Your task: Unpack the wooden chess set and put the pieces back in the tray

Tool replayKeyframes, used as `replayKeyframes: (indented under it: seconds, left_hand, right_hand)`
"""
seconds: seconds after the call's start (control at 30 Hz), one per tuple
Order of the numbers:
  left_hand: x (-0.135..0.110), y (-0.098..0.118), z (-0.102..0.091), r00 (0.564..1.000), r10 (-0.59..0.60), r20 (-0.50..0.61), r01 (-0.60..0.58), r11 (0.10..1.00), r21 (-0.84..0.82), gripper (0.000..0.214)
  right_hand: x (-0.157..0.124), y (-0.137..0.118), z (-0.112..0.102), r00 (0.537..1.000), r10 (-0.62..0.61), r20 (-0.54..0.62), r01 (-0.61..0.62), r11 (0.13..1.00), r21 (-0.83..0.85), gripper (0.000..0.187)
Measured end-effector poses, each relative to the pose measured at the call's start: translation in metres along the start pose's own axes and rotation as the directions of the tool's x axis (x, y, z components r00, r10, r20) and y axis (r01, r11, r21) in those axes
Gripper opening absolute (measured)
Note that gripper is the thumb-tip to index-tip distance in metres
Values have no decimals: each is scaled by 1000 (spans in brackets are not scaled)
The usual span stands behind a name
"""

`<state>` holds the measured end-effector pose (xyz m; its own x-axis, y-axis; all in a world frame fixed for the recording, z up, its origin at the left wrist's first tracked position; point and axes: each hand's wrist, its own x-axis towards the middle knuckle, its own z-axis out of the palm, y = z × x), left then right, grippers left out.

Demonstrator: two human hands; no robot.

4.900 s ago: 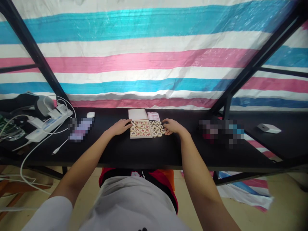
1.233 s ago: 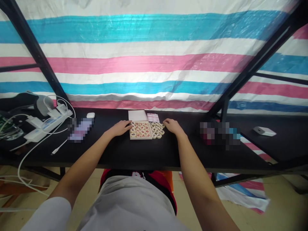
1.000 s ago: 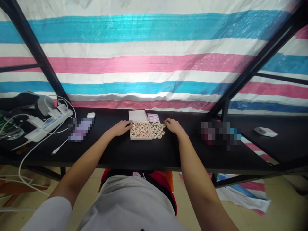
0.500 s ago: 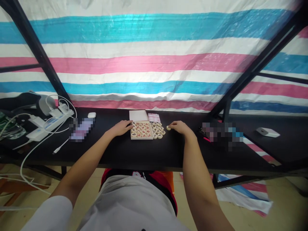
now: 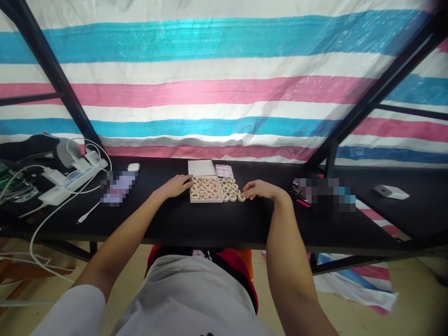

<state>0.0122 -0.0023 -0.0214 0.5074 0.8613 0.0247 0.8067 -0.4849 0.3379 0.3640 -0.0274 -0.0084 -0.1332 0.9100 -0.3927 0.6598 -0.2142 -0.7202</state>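
A shallow open box (image 5: 206,201) holds rows of round Chinese chess pieces with red and dark characters. Its white lid (image 5: 202,168) lies folded back behind it. My left hand (image 5: 176,185) rests at the box's left side, fingers stretched out and touching the edge. Along the right side of the box, several loose Chinese chess pieces (image 5: 229,190) lie flat in a cluster on the table. My right hand (image 5: 262,189) is at the near right corner of this cluster, thumb and fingers pinched on one Chinese chess piece (image 5: 241,198) at table level.
A pink-and-white printed card (image 5: 224,171) lies behind the loose pieces. To the left are a phone (image 5: 120,188), a white case (image 5: 133,167), a white cable (image 5: 88,213) and a power strip (image 5: 72,182). A white charger (image 5: 391,192) sits far right on the black table (image 5: 210,228).
My right hand has moved slightly left and nearer to me, bringing its Chinese chess piece against the cluster's near right corner. My left hand has stayed at the box.
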Motion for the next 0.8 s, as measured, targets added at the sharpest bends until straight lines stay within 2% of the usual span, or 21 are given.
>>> replayKeyframes:
  seconds: [0.07,0.13,0.23,0.3,0.47,0.63,0.8]
  left_hand:
    - [0,0,0,1000,-2,3,2,1000,5,63]
    - [0,1,-1,1000,-10,6,10,1000,7,64]
    - [-1,2,-1,1000,-13,8,13,1000,4,64]
    - [-1,2,-1,1000,-10,10,10,1000,-1,64]
    - [-1,2,-1,1000,4,12,-4,1000,-16,65]
    - [-1,2,-1,1000,5,16,-4,1000,-15,64]
    - [-1,3,-2,1000,4,12,-4,1000,-14,64]
  right_hand:
    - [1,1,0,1000,-11,14,11,1000,9,31]
    - [2,3,-1,999,-28,-25,29,999,39,27]
    - [5,2,-1,972,-16,-234,53,987,153,21]
    - [6,0,3,948,21,-317,59,968,243,19]
    - [11,-6,14,973,41,-227,25,960,279,25]
    - [15,-5,16,975,11,-224,56,956,289,38]
    - [17,-7,18,976,16,-215,58,941,334,41]
